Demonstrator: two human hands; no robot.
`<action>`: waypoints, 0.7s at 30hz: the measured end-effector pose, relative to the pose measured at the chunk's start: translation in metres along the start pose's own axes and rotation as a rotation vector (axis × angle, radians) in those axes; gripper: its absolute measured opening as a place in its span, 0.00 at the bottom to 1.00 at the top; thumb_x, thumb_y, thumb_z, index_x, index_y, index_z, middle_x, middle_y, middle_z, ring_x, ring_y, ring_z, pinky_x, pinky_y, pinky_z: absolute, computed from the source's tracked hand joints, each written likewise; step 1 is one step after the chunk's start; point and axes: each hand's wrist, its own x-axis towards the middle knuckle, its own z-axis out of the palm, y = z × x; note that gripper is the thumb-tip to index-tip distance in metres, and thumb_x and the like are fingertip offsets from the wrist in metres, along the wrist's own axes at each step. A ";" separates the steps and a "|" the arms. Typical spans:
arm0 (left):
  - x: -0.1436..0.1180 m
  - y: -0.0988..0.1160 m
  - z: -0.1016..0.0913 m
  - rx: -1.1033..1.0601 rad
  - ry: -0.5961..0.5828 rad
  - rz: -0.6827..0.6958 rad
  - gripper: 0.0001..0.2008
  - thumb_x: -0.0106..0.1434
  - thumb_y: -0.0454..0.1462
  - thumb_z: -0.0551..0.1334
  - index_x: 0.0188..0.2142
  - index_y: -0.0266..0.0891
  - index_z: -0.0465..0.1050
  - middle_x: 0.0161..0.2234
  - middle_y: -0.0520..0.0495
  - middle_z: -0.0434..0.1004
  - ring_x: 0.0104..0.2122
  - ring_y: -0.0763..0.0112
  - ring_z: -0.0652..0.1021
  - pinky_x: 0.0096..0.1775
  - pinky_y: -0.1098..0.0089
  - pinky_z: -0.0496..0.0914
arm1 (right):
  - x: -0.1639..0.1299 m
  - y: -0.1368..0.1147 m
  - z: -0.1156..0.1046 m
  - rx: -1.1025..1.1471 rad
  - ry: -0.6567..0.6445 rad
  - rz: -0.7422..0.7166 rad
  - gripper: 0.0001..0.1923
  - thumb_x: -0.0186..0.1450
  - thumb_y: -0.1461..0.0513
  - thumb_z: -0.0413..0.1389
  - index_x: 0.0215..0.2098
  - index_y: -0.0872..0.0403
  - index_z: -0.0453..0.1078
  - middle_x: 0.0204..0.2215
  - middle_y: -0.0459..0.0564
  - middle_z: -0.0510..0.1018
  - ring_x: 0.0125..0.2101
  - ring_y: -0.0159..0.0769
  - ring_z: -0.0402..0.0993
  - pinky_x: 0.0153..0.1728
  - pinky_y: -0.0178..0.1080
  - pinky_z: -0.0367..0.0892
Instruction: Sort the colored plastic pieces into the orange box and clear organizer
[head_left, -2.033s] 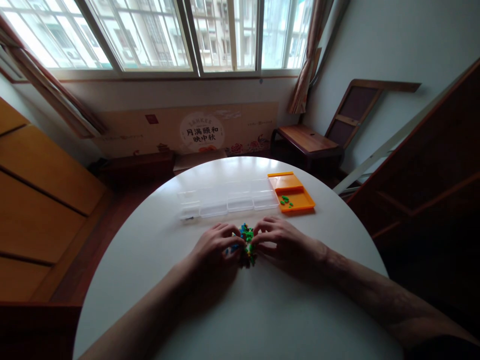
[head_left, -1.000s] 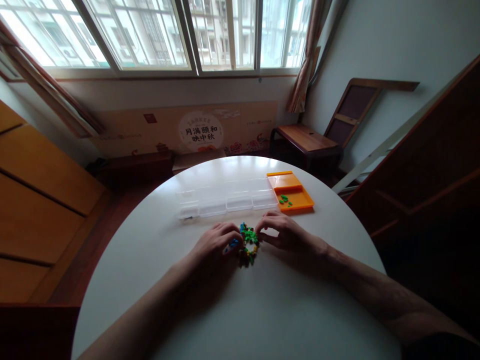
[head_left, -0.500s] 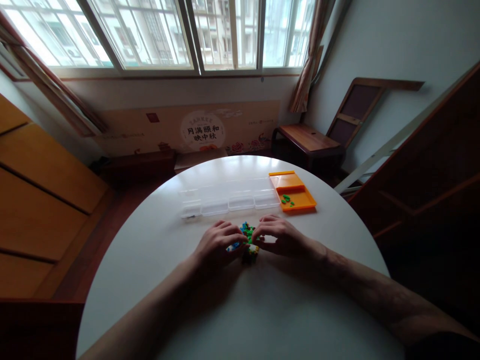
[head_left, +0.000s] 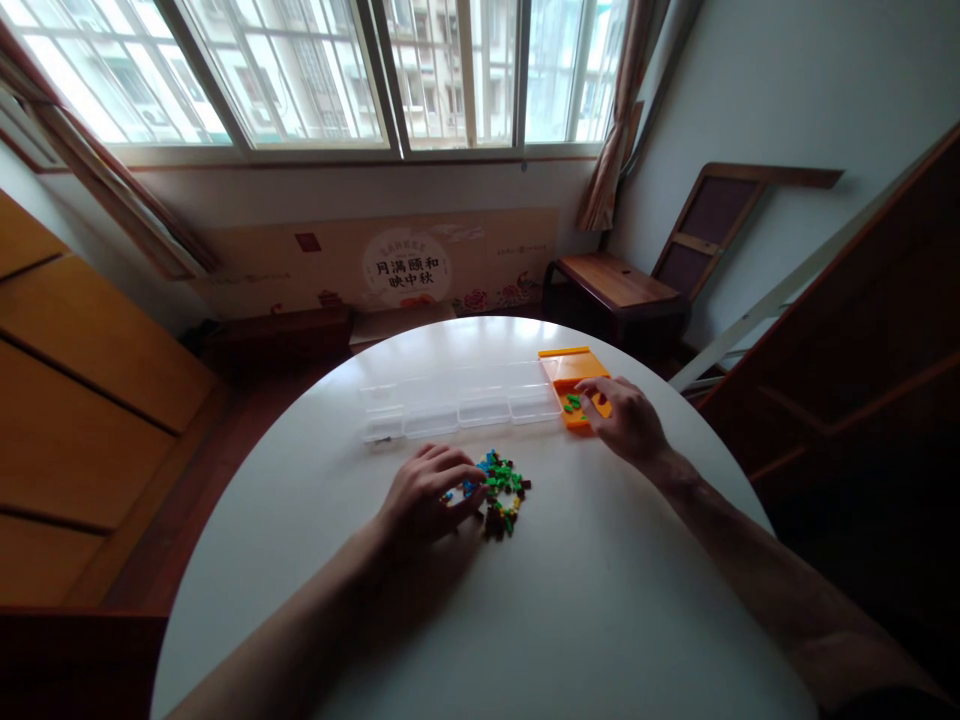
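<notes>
- One heap of small plastic pieces (head_left: pixel 499 493), green, blue, yellow and dark red, lies near the middle of the round white counter (head_left: pixel 570 610), just in front of the person.
- The left hand (head_left: pixel 425 497) rests at the heap's left edge with its fingers curled down; the fingertips touch the nearest blue and green pieces. Whether any piece is pinched between them cannot be told.
- The right hand (head_left: pixel 622 415) is stretched forward and to the right, well apart from the heap, over the near edge of a flat orange plastic tray (head_left: pixel 564 369). Its thumb and forefinger are drawn close together just beside a few green pieces (head_left: pixel 574 403) lying in the tray; whether they grip one is too small to tell.
- A row of clear plastic compartment boxes (head_left: pixel 457 400) stands beyond the heap, touching the orange tray's left side.
- Past the counter, a printed cardboard panel (head_left: pixel 397 262) leans under the wide window (head_left: pixel 315 70).
- A low wooden stool (head_left: pixel 611 283) stands at the right, by the curtain (head_left: pixel 611 150).
</notes>
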 end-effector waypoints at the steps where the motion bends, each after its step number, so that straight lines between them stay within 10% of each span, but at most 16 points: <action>1: -0.001 -0.001 0.000 0.009 0.005 -0.003 0.03 0.74 0.38 0.70 0.42 0.44 0.83 0.38 0.49 0.86 0.36 0.68 0.82 0.43 0.65 0.71 | 0.001 0.004 0.000 -0.035 -0.008 0.013 0.09 0.73 0.60 0.59 0.48 0.51 0.79 0.41 0.53 0.87 0.43 0.51 0.80 0.52 0.54 0.74; 21: 0.009 0.005 0.006 0.071 0.039 0.094 0.03 0.75 0.40 0.70 0.45 0.45 0.84 0.37 0.50 0.87 0.34 0.69 0.80 0.42 0.65 0.71 | -0.025 -0.082 0.024 0.387 -0.264 -0.583 0.06 0.75 0.56 0.66 0.47 0.49 0.78 0.40 0.48 0.86 0.42 0.42 0.80 0.50 0.46 0.75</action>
